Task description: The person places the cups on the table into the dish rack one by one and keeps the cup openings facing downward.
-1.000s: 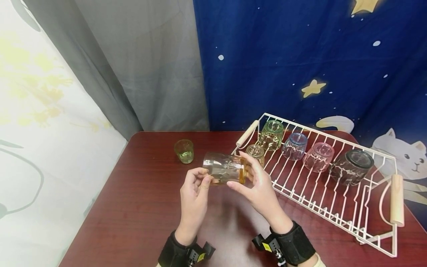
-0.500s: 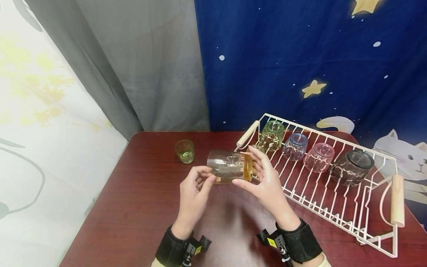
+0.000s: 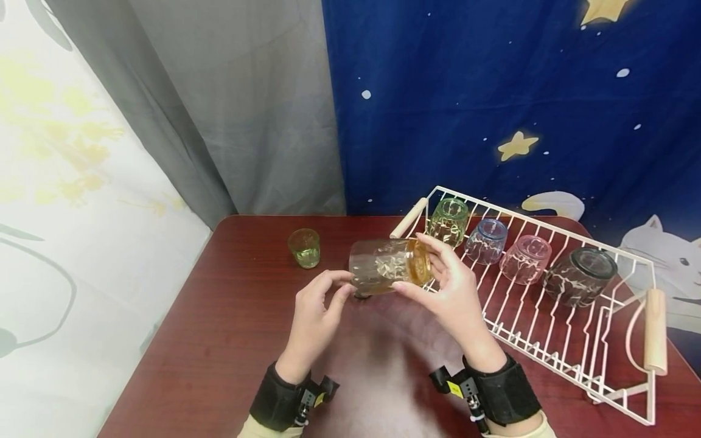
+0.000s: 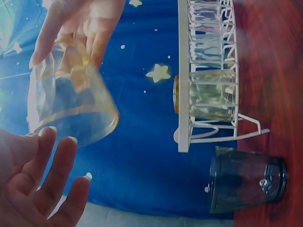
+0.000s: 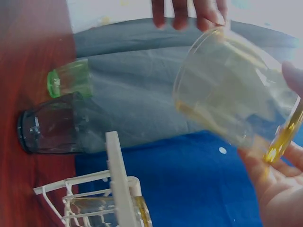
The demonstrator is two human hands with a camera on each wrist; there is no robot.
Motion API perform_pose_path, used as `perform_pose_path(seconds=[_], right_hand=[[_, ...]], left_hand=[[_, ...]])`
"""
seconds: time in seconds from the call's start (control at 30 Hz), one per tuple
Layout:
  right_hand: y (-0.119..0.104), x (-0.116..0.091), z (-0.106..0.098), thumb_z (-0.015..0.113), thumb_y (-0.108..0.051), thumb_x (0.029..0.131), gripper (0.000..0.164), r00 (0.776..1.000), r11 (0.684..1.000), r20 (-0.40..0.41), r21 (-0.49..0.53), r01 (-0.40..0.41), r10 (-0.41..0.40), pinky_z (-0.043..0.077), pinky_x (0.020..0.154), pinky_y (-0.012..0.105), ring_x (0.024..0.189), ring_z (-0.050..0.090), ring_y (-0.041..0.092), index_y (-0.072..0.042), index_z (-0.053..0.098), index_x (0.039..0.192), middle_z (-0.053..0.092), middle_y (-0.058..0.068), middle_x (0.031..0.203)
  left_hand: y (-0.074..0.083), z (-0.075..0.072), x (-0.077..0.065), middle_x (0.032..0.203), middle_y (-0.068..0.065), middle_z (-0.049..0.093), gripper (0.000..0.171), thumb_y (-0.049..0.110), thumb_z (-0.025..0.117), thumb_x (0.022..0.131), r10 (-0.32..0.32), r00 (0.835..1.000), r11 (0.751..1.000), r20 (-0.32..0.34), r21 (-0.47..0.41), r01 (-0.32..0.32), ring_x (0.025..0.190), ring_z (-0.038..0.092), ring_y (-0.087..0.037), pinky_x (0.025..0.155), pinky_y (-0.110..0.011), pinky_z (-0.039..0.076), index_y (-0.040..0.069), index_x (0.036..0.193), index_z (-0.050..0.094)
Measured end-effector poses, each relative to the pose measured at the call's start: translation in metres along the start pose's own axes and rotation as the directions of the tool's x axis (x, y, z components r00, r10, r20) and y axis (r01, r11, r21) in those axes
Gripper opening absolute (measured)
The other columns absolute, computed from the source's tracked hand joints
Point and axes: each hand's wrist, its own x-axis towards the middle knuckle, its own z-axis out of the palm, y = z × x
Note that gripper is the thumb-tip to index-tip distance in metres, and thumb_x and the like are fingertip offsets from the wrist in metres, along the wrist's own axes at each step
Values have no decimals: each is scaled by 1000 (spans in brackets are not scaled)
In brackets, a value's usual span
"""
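Both hands hold an amber-tinted drinking glass (image 3: 378, 264) sideways above the table, its mouth to the left and its thick base to the right. My left hand (image 3: 317, 310) pinches the rim between thumb and fingers. Around the base end curl the fingers and thumb of my right hand (image 3: 451, 292). Beyond it on the table stands a small green glass (image 3: 305, 248). A dark grey-blue glass (image 5: 52, 124) stands upright near the green one in the right wrist view; in the head view it is mostly hidden behind the amber glass.
At the right, a white wire drying rack (image 3: 526, 347) with wooden handles holds upside-down glasses: green (image 3: 449, 222), blue (image 3: 486, 241), pink (image 3: 526, 260) and dark grey (image 3: 580, 277). Another yellowish glass (image 5: 94, 210) shows in the rack in the right wrist view. Curtains hang behind the table (image 3: 219, 340).
The amber glass has moved right and slightly upward in the head view, with both hands still on it. It now covers the yellowish glass in the rack. The other glasses stay put.
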Motion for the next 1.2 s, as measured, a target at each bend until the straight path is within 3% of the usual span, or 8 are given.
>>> perform_pose_path(seconds=[0.23, 0.37, 0.47, 0.57, 0.7, 0.9, 1.07, 1.2], right_hand=[[-2, 5, -18, 83, -4, 74, 75, 981, 999, -190, -18, -44, 40, 42, 98, 4, 117, 55, -7, -11, 50, 141, 58, 9, 137], [3, 6, -27, 86, -15, 71, 74, 953, 977, -304, -202, -63, -2, 44, 94, 4, 116, 59, 3, -21, 55, 138, 60, 5, 134], [8, 7, -33, 88, -22, 70, 75, 937, 941, -348, -327, -85, -37, 43, 104, 25, 122, 57, 20, -24, 56, 137, 61, 7, 135], [10, 7, -40, 87, -24, 70, 75, 936, 915, -351, -389, -105, -41, 37, 105, 50, 130, 52, 32, -21, 55, 138, 58, 12, 138], [13, 8, -46, 86, -22, 71, 75, 942, 899, -336, -415, -142, -7, 34, 108, 54, 133, 49, 35, -15, 54, 139, 56, 15, 141], [24, 9, -49, 84, -22, 72, 76, 954, 863, -297, -473, -177, 33, 34, 109, 54, 134, 48, 37, -12, 52, 141, 53, 16, 143], [34, 9, -49, 82, -20, 74, 77, 975, 829, -219, -536, -161, 47, 34, 109, 56, 133, 46, 42, -9, 49, 142, 51, 20, 144], [38, 9, -48, 81, -19, 75, 77, 981, 806, -167, -565, -176, 98, 35, 109, 58, 133, 44, 45, -6, 46, 143, 47, 23, 145]], left_hand=[[-16, -6, 9, 83, 2, 70, 12, 11, 59, 96, 20, 1000, 998, 16, 57, -20, 72, 59, -6, 56, -16, 42, 11, 100, 70], [-33, -9, 14, 86, 1, 71, 13, 10, 60, 95, 24, 1000, 985, -18, 171, -20, 77, 64, -10, 61, -22, 48, 11, 102, 71], [-46, -13, 18, 93, -2, 72, 15, 11, 61, 94, 1, 1000, 960, -12, 281, 3, 90, 67, -16, 73, -31, 53, 12, 105, 71], [-59, -16, 21, 102, -4, 71, 18, 14, 63, 93, -57, 997, 910, 47, 413, 33, 96, 65, -21, 84, -41, 53, 13, 110, 70], [-76, -17, 26, 112, -8, 68, 25, 17, 65, 92, -143, 982, 846, 121, 530, 58, 104, 61, -28, 94, -50, 47, 11, 116, 67], [-93, -18, 30, 127, -12, 60, 32, 15, 67, 91, -257, 959, 812, 121, 565, 146, 120, 55, -36, 107, -65, 36, 8, 121, 65], [-103, -22, 36, 129, -11, 60, 34, 18, 66, 92, -330, 930, 768, 160, 618, 166, 126, 53, -35, 108, -73, 27, 11, 125, 63], [-116, -20, 39, 130, -11, 60, 36, 17, 66, 92, -344, 920, 784, 188, 597, 172, 127, 52, -34, 108, -71, 30, 10, 126, 62]])
